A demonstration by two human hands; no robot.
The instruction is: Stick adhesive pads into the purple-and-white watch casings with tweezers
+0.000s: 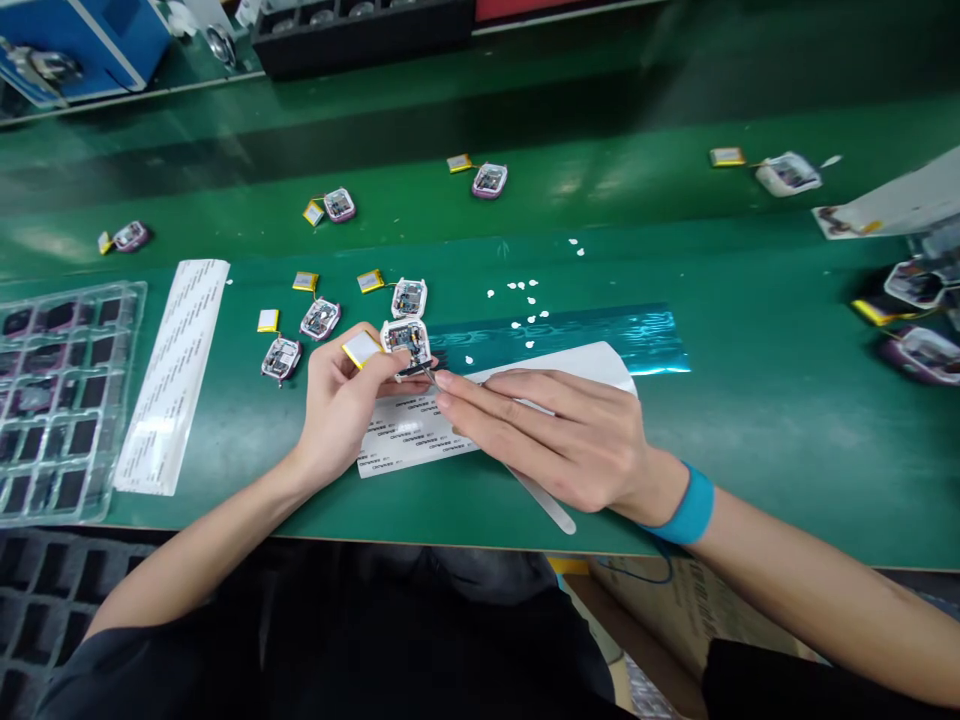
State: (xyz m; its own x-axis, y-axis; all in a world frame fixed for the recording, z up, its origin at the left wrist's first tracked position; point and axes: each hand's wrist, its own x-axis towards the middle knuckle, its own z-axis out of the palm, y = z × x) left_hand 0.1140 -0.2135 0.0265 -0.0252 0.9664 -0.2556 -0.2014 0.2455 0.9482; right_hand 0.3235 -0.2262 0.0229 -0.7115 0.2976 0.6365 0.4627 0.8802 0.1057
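Observation:
My left hand [341, 400] holds a white watch-like case [406, 343] with its circuit board facing up. A silver battery with yellow edges [362, 349] hangs beside it at my fingers. My right hand [551, 430] pinches thin metal tweezers [429, 375], whose tip meets the case's lower edge. A flat grey-white tool end [561, 518] sticks out below my right palm. Under both hands lies a printed white sheet [405, 440], and behind it a shiny blue film strip [645, 340]. Another white case [409, 298] with its battery rests just behind the held one.
Several open cases with batteries lie on the green table [750, 440], to the left and along the back. Small white stickers [532, 300] dot the middle. At left are a printed strip [176, 380] and a clear tray [112, 400]; more cases [930, 352] sit far right.

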